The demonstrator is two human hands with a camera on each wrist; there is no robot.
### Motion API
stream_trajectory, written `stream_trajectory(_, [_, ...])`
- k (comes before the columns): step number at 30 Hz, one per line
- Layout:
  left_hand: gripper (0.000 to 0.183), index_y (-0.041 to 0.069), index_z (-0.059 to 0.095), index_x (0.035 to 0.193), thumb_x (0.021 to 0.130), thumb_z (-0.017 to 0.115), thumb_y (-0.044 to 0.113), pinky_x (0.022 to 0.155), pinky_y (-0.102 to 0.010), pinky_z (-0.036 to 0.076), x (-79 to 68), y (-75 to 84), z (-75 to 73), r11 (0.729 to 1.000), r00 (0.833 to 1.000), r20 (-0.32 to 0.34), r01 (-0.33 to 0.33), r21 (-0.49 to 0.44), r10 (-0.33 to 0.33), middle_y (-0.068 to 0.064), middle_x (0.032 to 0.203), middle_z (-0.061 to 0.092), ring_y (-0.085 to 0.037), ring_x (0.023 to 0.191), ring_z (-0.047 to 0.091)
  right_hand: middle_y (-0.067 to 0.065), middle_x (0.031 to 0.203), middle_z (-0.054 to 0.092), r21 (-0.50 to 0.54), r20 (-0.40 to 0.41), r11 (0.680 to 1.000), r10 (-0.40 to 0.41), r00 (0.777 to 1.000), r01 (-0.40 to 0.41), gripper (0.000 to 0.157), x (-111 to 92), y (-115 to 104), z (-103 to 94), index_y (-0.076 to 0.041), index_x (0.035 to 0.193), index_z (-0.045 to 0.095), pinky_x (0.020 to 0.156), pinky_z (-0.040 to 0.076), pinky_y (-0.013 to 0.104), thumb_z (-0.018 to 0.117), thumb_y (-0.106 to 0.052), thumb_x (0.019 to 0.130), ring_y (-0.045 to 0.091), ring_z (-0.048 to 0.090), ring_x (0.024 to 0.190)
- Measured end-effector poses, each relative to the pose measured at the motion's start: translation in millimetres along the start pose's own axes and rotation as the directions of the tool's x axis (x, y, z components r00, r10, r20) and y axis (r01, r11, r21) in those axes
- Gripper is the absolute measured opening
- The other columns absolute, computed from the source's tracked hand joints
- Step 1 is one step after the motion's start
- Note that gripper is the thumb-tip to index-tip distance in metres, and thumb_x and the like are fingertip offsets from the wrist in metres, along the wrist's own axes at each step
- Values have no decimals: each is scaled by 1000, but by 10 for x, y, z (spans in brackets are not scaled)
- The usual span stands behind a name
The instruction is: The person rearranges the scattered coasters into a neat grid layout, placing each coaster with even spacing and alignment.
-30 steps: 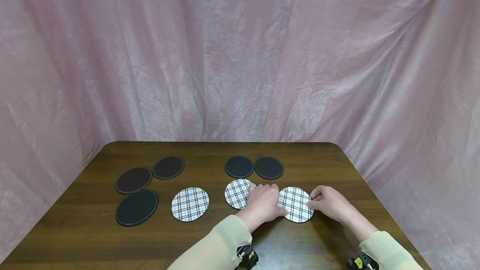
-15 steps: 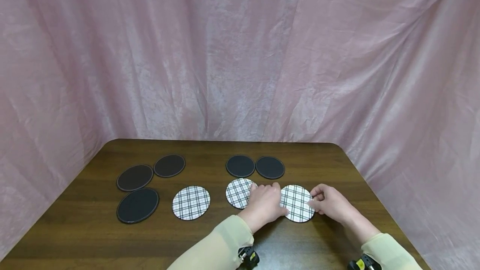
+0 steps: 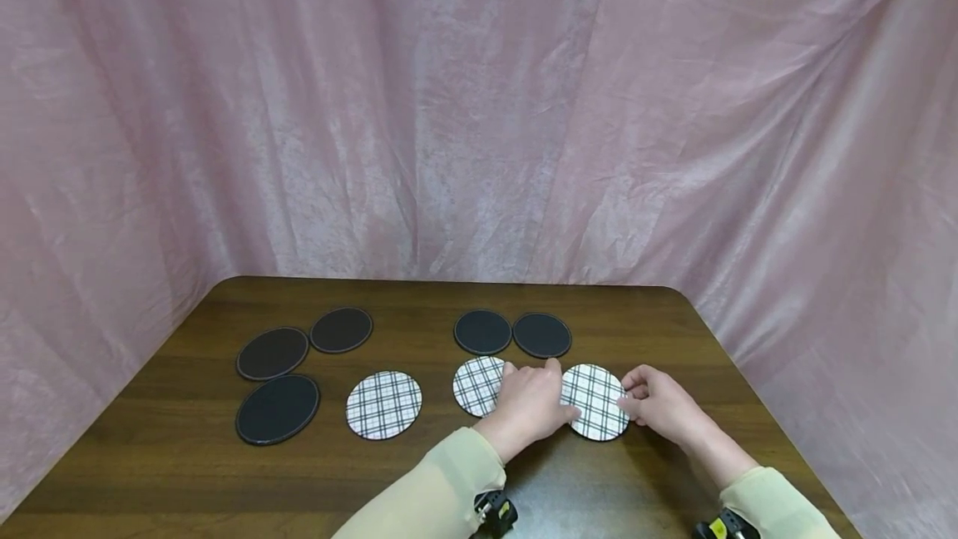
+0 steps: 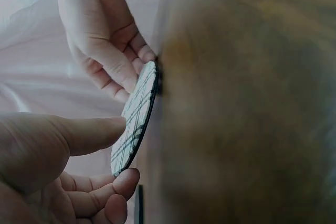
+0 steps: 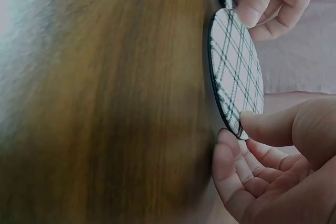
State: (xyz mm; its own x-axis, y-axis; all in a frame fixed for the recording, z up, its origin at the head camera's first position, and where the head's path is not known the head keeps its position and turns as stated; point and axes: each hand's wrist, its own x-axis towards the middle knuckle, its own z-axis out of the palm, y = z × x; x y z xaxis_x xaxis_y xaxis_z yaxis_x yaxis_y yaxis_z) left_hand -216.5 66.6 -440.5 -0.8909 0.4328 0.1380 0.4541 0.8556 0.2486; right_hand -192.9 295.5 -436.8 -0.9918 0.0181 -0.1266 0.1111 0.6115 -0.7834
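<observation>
A round white coaster with a dark plaid pattern (image 3: pixel 595 403) is held between my two hands at the right of the table. My left hand (image 3: pixel 528 407) pinches its left edge, thumb on the plaid face and fingers underneath, as the left wrist view shows. On the opposite edge my right hand (image 3: pixel 662 407) grips it with thumb above and fingertips below. In the right wrist view the coaster (image 5: pixel 236 66) appears raised off the wood, its thin black rim showing. A second plaid coaster (image 3: pixel 476 386) lies beside my left hand, which partly covers it.
Another plaid coaster (image 3: pixel 384 405) lies left of centre on the brown wooden table (image 3: pixel 224 489). Two black coasters (image 3: pixel 482 332) sit side by side behind my left hand. Three more black coasters (image 3: pixel 277 409) cluster at the left. Pink curtains (image 3: pixel 479 106) hang behind the table.
The plaid coaster between my hands has risen slightly, mostly at its far edge. Both hands keep nearly the same place; the head view has shifted a little.
</observation>
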Motion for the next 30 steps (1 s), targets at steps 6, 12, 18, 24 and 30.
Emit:
stream_trajectory(6, [58,6,69,116,89,92,52,98,-53,47,54,-87,-63,999,999,-35,0,-37,-1,-1,85,76,-20,84,75,17,105,69,3,3,1000,-2,1000,2,29,72,-56,32,10,123,60,78,59,38,75,-4,103,23,67,89])
stream_trajectory(12, [51,9,65,106,90,92,50,89,-48,45,92,-182,-96,998,1000,-24,14,-65,-16,-1,83,75,-23,80,75,16,105,69,-1,1,1000,-7,1000,7,27,146,-121,79,8,124,61,78,58,38,75,-5,104,24,67,88])
stream_trajectory(18, [51,8,65,109,91,92,48,90,-49,45,128,-262,-122,996,999,19,40,-82,-39,-4,90,78,-26,85,76,17,106,70,16,8,1000,-3,1000,3,29,221,-167,134,8,124,61,79,59,38,76,-4,102,22,67,89])
stream_trajectory(24, [56,5,68,117,88,95,45,94,-51,45,154,-330,-107,996,998,27,56,-64,-55,-5,95,80,-28,90,77,16,102,69,14,6,1000,-13,1000,12,27,274,-206,198,9,119,62,74,58,35,77,-2,100,22,66,84])
stream_trajectory(30, [64,4,68,127,88,95,46,103,-56,46,164,-356,-69,997,997,43,71,-34,-70,-7,102,81,-23,95,77,13,94,66,-25,6,999,-42,999,42,25,290,-238,223,10,114,62,68,55,33,78,0,97,21,63,76])
